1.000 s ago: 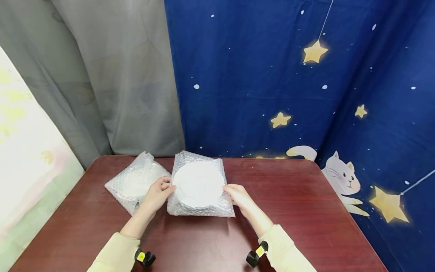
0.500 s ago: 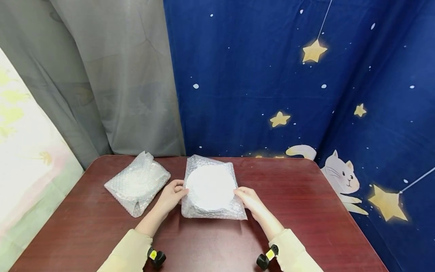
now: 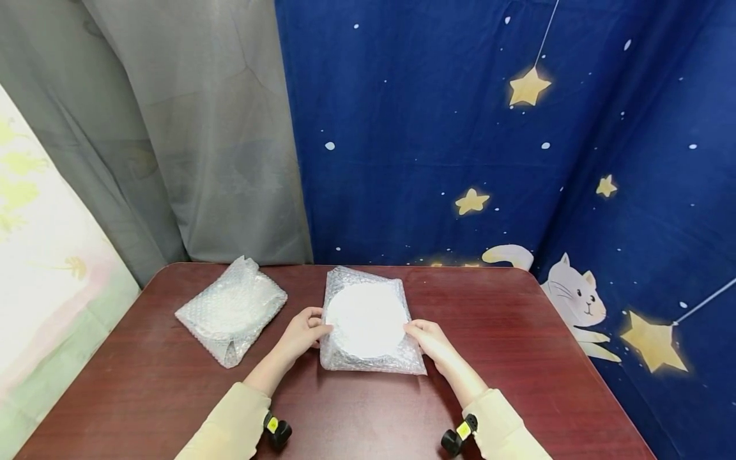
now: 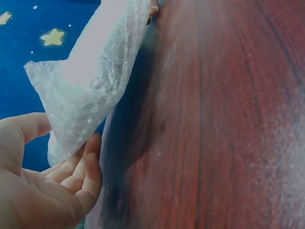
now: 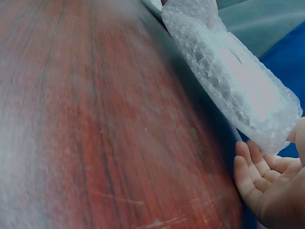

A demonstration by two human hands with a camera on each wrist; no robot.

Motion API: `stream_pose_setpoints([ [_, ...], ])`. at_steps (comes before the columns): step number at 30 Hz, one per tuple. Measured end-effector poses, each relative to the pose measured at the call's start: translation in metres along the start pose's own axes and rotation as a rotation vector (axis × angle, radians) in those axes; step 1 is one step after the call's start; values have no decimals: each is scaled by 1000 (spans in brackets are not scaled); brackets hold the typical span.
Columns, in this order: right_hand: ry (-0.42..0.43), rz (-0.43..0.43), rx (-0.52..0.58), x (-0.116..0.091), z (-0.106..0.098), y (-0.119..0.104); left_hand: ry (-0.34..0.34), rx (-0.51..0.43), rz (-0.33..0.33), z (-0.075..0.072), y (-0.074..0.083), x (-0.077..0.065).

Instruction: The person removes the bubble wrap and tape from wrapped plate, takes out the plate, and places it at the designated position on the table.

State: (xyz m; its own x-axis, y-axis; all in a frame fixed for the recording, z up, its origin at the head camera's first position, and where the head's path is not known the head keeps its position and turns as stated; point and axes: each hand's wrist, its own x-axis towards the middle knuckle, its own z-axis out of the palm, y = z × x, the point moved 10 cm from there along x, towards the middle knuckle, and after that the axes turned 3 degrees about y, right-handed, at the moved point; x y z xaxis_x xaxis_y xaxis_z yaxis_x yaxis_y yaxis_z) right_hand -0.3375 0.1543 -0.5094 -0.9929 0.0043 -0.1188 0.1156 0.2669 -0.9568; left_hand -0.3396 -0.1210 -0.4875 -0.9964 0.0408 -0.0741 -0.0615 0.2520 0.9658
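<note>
Both hands hold a bubble-wrapped plate (image 3: 366,319), a round white disc inside a squarish clear wrapper. My left hand (image 3: 301,332) pinches its left edge, thumb on top and fingers underneath. At the opposite edge, my right hand (image 3: 432,342) pinches the wrapper the same way. In the left wrist view, a gap and a shadow lie between the bubble wrap (image 4: 90,81) and the table, so it hangs just above the top. The right wrist view shows the wrap's other side (image 5: 233,76) over the right hand's fingers (image 5: 257,171). Glare hides the plate's surface detail.
A second bubble-wrapped packet (image 3: 232,311), with a pale round shape inside, lies at the table's back left. The dark red wooden table (image 3: 517,358) ends at a rounded back edge. Behind it hang a grey curtain (image 3: 230,128) and a blue starry curtain (image 3: 402,128).
Both hands have carried the wrapped plate to the right and slightly nearer, away from the other packet, which stays where it was. Their grip looks the same.
</note>
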Motion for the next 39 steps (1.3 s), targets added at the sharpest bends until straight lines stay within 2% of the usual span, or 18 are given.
stream_pose_setpoints([
  [8,0,-10,-44,4,2,4,12,3,13,0,-5,5],
  [18,15,-5,-69,9,1,8,20,13,-8,3,-15,12],
  [30,35,10,-59,14,-4,11,11,-19,-16,8,-19,17],
  [39,28,17,-56,13,-4,9,28,4,-27,8,-21,20],
])
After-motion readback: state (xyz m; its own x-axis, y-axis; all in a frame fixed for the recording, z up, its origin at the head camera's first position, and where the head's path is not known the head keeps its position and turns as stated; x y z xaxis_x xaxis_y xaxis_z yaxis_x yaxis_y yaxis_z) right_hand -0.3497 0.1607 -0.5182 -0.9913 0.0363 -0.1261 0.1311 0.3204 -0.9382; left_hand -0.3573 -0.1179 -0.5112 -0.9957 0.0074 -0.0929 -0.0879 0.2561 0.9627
